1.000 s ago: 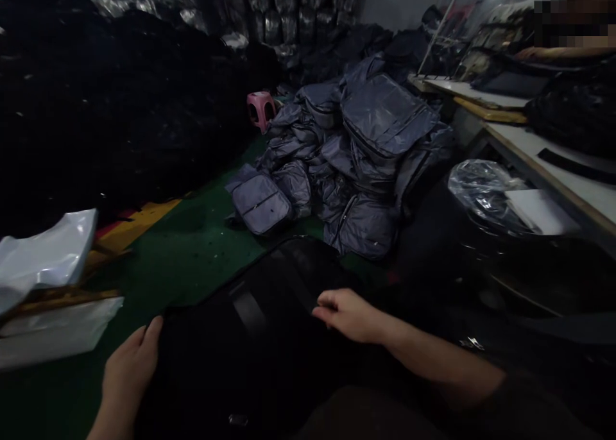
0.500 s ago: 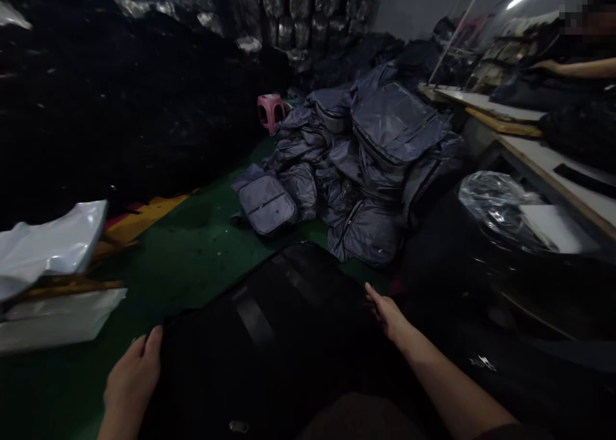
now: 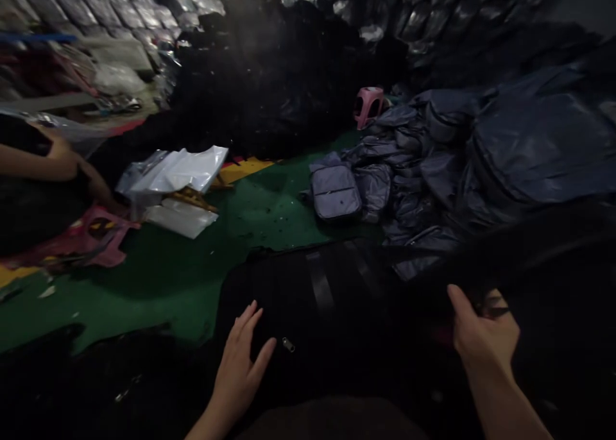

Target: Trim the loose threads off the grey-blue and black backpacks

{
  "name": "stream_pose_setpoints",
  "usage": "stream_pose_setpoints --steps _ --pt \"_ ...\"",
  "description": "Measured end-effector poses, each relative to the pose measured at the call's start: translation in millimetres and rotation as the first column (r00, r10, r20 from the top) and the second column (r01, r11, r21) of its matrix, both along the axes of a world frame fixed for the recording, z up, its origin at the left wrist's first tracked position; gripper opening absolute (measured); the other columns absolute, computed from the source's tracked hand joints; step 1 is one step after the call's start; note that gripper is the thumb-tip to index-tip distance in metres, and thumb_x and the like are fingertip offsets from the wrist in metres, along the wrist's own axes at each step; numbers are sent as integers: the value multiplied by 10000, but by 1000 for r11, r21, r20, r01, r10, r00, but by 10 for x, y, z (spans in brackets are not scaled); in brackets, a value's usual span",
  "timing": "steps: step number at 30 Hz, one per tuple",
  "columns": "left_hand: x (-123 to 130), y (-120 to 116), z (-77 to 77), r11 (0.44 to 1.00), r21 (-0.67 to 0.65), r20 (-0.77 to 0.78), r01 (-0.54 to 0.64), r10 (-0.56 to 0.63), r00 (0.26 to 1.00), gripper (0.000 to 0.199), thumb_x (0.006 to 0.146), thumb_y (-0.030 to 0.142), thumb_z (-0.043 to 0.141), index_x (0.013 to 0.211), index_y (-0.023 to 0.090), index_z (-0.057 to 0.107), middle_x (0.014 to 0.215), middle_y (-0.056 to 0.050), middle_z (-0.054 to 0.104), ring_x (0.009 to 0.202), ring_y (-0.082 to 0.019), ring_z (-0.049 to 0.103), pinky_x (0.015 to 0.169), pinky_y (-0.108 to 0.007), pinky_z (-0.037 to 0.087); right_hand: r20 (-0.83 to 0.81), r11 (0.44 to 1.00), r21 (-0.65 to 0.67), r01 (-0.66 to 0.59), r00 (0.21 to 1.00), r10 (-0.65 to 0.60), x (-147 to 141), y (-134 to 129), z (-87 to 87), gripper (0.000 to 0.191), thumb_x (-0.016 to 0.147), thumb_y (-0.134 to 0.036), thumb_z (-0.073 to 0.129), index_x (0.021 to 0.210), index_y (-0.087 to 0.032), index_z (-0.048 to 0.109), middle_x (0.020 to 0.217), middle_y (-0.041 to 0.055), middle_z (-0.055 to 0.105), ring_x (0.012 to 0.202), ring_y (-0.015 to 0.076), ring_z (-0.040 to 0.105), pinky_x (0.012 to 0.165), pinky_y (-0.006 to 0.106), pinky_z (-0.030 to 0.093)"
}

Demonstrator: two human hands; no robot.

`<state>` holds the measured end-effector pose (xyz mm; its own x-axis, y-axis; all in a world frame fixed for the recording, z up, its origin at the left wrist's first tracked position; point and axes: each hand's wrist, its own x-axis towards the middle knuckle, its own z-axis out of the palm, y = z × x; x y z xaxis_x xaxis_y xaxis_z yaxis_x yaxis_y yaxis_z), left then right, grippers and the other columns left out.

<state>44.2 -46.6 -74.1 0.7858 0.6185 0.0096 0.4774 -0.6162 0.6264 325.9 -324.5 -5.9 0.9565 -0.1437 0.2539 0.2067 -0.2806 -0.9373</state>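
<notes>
A black bag [image 3: 298, 286] with a grey strip across it lies low in front of me. My left hand [image 3: 239, 353] rests on its near left part, fingers stretched out, beside a small metal zipper pull [image 3: 288, 344]. My right hand [image 3: 486, 334] is closed around the edge of some black fabric [image 3: 539, 247] raised at the right. Whether this fabric belongs to the same bag or to another one is too dark to tell.
Grey-blue bags [image 3: 414, 151] lie heaped ahead on the green floor [image 3: 260, 203]. A pink stool [image 3: 369, 105] stands behind them. At left are white plastic sheets [image 3: 183, 170], a pink plastic piece [image 3: 108, 235] and another person's arm [image 3: 43, 161]. Black goods [image 3: 269, 87] are piled behind.
The view has swung left. My left hand has let go of the bag's left edge and now lies flat on it. My right hand has moved right and closed on black fabric.
</notes>
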Motion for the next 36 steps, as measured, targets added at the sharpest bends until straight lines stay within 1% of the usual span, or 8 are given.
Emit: stream_pose_setpoints --steps 2,6,10,13,19,25,31,36 --pt "-97 -89 25 999 -2 -23 36 -36 999 607 857 404 471 1409 314 236 1519 -30 200 1389 -274 148 1092 -536 232 115 922 -322 -215 958 264 -205 147 135 291 723 -408 687 894 -179 633 811 35 659 744 202 620 695 314 515" --pt "-189 -70 34 994 -30 17 107 -106 994 790 773 477 581 1434 287 192 1527 -69 163 1389 -321 114 1094 -573 173 29 427 -692 -583 568 822 -477 410 110 292 845 -292 536 1119 -228 613 780 35 642 666 162 604 623 270 491" --pt "-307 -78 156 961 -262 211 87 -31 977 1016 564 522 752 1422 290 259 1490 -101 268 1358 -394 182 1079 -582 208 -200 -24 -824 -566 250 947 -606 572 -48 517 828 -208 507 1336 -270 438 842 24 626 678 150 603 589 258 436" --pt "-417 -149 299 844 -532 385 66 171 907 1030 551 546 749 1422 317 248 1478 -62 309 1348 -355 245 1093 -501 264 -323 -184 -821 -541 173 931 -677 665 -61 454 823 -338 560 1272 -284 512 833 13 634 656 149 612 557 249 401" --pt "-550 -168 398 588 -807 353 -58 558 751 531 816 446 521 1316 280 455 1441 -24 387 1327 -273 321 1111 -414 263 -302 -175 -769 -615 108 947 -602 951 149 249 861 -416 521 997 -260 660 759 7 649 689 137 621 591 230 400" --pt "-637 -72 327 418 -890 213 -183 735 644 483 751 360 627 1213 246 546 1271 -34 576 1193 -260 499 1019 -402 400 -55 327 -768 -550 566 823 -143 1559 150 278 913 -355 422 1094 -231 592 1039 45 643 921 163 606 784 265 454" --pt "-855 40 328 381 -708 -149 -595 743 653 422 628 410 728 975 182 650 987 -81 694 976 -322 621 838 -439 501 -236 187 -823 -537 621 748 -9 1969 -124 401 847 -479 509 1152 -227 576 1089 66 626 952 224 603 769 311 465" --pt "-951 186 297 424 -698 -208 -577 651 730 474 626 460 726 1006 198 618 954 -61 693 954 -300 623 822 -391 495 -310 74 -801 -594 517 798 -51 2014 -193 379 822 -508 550 1100 -258 611 1041 42 600 900 186 599 746 271 450"
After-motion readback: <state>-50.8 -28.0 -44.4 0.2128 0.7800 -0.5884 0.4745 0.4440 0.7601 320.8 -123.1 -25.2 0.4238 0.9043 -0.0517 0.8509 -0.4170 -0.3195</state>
